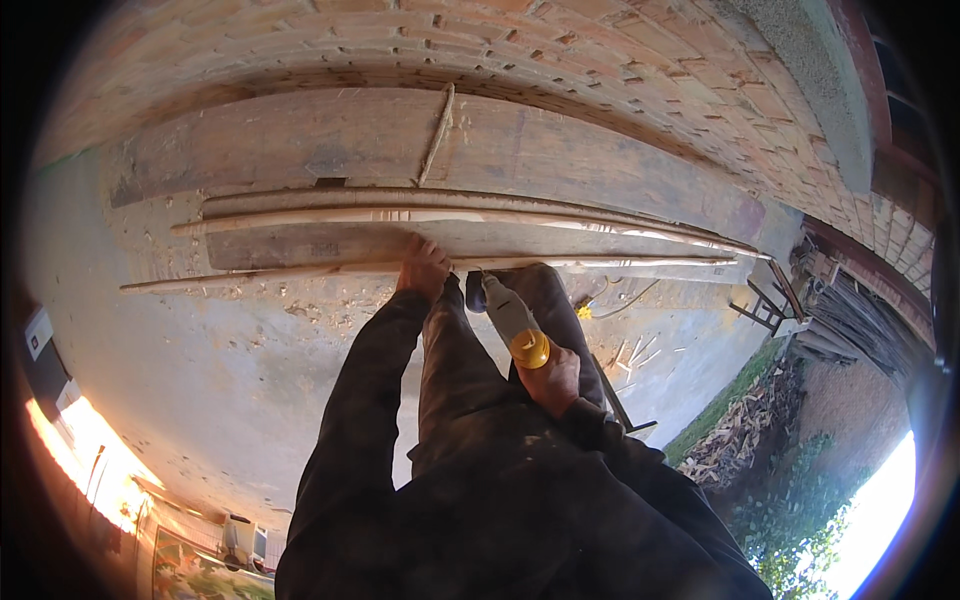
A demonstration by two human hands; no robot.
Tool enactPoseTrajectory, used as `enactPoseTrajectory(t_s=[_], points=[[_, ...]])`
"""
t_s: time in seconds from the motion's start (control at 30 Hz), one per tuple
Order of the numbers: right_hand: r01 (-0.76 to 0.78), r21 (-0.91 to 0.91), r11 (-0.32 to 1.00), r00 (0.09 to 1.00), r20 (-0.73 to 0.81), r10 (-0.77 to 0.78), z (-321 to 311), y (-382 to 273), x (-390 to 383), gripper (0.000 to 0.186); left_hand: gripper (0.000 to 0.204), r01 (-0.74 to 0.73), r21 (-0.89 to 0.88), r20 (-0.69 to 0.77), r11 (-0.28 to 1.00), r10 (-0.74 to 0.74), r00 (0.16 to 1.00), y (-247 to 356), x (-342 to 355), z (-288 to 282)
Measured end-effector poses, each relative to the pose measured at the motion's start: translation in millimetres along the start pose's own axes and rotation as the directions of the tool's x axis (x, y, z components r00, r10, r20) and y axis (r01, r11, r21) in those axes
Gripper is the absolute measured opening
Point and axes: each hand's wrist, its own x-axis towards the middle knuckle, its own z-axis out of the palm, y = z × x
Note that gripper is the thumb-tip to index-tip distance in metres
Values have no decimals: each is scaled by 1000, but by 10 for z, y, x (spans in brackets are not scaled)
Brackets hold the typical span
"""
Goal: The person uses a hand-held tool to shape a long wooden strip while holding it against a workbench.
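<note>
A long grey-brown wooden board (310, 242) lies crosswise before my legs. Along its near edge runs a thin, pale wooden strip (220, 281), which sticks out past the board at the left. My left hand (425, 266) is closed over this near edge, fingers curled on the board. My right hand (553, 383) grips a whitish, bottle-shaped thing (511, 312) with a rounded yellow end near the fingers. Its narrow tip points at the strip beside my left hand; whether they touch, I cannot tell. More long strips (420, 214) lie just beyond the board.
A wide plank (260, 145) lies along the brick wall (560, 60), with a thin stick (436, 135) across it. Wood shavings (330, 308) and offcuts (632, 358) litter the concrete floor. A yellow object (584, 312) with a cord lies right of my legs. Stacked poles (860, 325) stand far right.
</note>
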Motion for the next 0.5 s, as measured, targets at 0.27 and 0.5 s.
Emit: enactPoseTrajectory(t_s=[0.27,0.5], points=[[15,-30,999,999,32,-14,-13,-46,-30,22,9,19,-83,-8,996,-20,1000,5,-5,-21],[33,-40,999,999,22,-32,10,20,-16,22,7,40,-132,-45,990,-46,998,36,0,-87]])
